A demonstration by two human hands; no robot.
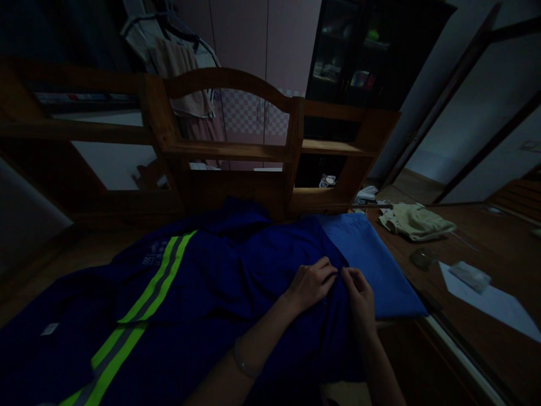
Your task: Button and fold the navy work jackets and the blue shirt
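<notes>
A dark blue work jacket (220, 265) with a yellow-green and grey reflective stripe (163, 276) lies spread over the desk. Near its right edge my left hand (313, 280) pinches the blue cloth, fingers bent together. Just to the right, my right hand (359, 287) has thumb and fingertips closed on the same fabric. Only a small gap parts the two hands, and the cloth rises slightly between them. Under the jacket's right side lies a lighter blue folded cloth (374, 270). A small white label (49, 329) shows at the jacket's far left.
Behind the jacket stands a wooden shelf frame (228, 152). To the right, a brown surface (499, 254) bears a folded beige cloth (416, 221), a glass dish (423, 257), a white sheet (502, 304) and a clear packet (470, 276). Clothes (181, 67) hang behind the frame.
</notes>
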